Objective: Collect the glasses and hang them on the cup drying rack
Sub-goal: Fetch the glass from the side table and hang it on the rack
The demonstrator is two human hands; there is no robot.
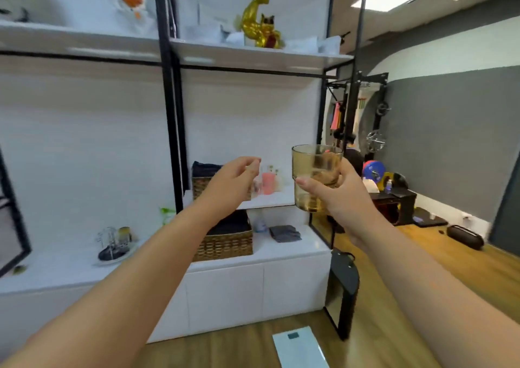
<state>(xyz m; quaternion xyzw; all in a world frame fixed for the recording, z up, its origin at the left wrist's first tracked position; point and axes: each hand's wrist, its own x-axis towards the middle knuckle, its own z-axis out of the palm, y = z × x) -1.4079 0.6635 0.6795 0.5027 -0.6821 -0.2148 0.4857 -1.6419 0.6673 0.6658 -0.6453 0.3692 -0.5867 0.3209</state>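
My right hand [334, 196] grips an amber drinking glass [308, 168], held upright in the air in front of the shelf unit. My left hand [233, 179] is raised beside it, fingers loosely curled, holding nothing that I can make out. The cup drying rack [109, 241], a wire stand on a round dark base, sits on the white counter at lower left. One amber glass [124, 234] hangs on it. A clear glass [256, 187] and a pink cup [268, 183] stand on the small middle shelf, just behind my left hand.
Two wicker baskets [225, 244] with dark cloth stand on the counter and the shelf above. A folded grey cloth [284, 233] lies to their right. Black shelf posts [174, 131] run vertically. A black stand [344, 289] sits on the wooden floor beside the cabinet [225, 297].
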